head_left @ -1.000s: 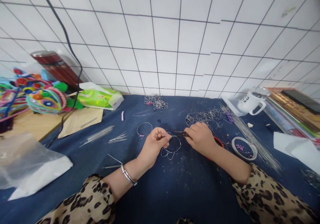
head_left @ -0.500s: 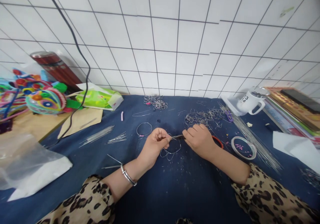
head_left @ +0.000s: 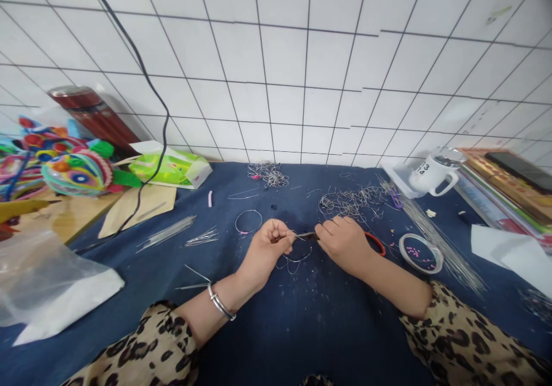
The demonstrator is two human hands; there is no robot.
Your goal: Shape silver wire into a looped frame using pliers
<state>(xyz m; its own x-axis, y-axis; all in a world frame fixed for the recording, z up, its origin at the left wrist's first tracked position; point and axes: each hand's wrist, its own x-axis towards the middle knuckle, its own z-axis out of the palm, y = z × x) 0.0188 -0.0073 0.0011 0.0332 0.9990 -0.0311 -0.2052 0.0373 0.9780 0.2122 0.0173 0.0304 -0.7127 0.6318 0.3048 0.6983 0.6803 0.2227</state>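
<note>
My left hand [head_left: 272, 243] pinches a thin wire [head_left: 301, 256], whose loops hang below the fingertips over the blue cloth. Closed around a tool, probably pliers [head_left: 374, 243], my right hand [head_left: 341, 242] covers most of it. An orange-red handle shows behind that palm, and a narrow metal tip reaches left to the wire at my left fingertips. Left of my left hand lies a wire ring [head_left: 249, 221] with a pink spot on it. Beyond my right hand is a tangle of wire [head_left: 351, 202].
Straight wires [head_left: 440, 242] and a round dish [head_left: 402, 249] of pink beads lie right, near a white mug [head_left: 436, 173]. More wire pieces [head_left: 168, 232] and a green tissue pack [head_left: 170, 168] are left. A black cable [head_left: 150, 90] hangs before the tiled wall.
Both hands keep almost the same place, with the tool tip still at the wire. The black cable has shifted right, and something yellow has come in at the left edge.
</note>
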